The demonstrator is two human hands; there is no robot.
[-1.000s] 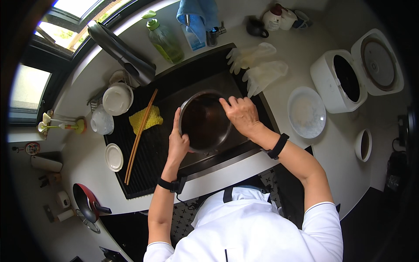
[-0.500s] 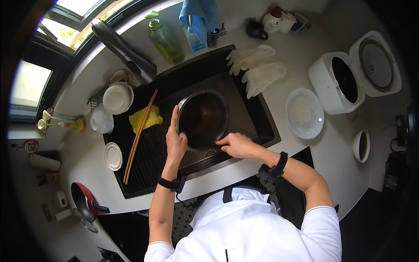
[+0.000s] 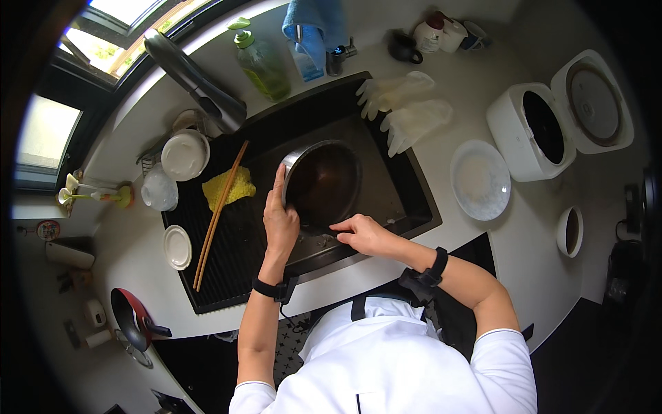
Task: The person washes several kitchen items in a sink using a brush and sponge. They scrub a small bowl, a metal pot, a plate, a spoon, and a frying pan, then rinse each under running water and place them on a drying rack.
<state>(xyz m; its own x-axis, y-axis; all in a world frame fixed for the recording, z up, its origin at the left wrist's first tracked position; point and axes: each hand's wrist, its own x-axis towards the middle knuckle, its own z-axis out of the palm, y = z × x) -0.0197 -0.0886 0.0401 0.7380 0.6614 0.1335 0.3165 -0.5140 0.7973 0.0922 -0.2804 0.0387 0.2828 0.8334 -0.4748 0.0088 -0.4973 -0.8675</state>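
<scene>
Round, deep metal pot with dark interior (image 3: 324,183) — held over the black rectangular sink (image 3: 381,179), tilted so that its mouth faces up toward the viewer; bright silvery outer wall showing as a narrow crescent at upper left, inside dark brown to near black with a dull reddish sheen at the middle, rim thin and circular. Left hand (image 3: 281,228): clasping the pot's left side, index finger extended along the outer wall, thumb at the rim. Right hand (image 3: 367,236): at the near right edge, fingers curled, index finger pointing left toward the rim; whether it pinches anything cannot be told. Hidden: the pot's underside and most of its outer wall, and the left hand's remaining fingers. Hard to make out — whether the reddish sheen is liquid, residue or reflection; the near rim, lost in shadow.
</scene>
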